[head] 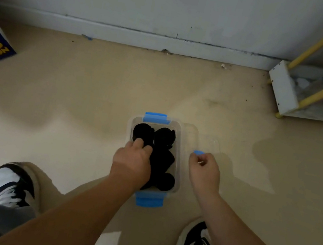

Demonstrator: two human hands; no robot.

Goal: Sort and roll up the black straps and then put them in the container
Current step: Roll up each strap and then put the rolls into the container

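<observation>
Packing looks like the step in hand, late in the task. The black straps (161,161) are wound into tight round rolls, matte and soft-looking, and fill the container (181,147) on the floor (75,97). The container is a clear, rigid, rectangular plastic box with blue snap clips at both short ends.

The left hand (132,159) is inside it, fingers (139,143) curled down over a roll at the near-left. It seems to be seating that roll, though grip versus push is hard to tell.

The right hand (205,170) pinches the blue clip (199,153) of the transparent lid (208,143), just beside the container's right wall.

Next move probably calls for getting the left hand out, flattening any proud rolls, then squaring the lid over the rim so the clips can snap.
</observation>
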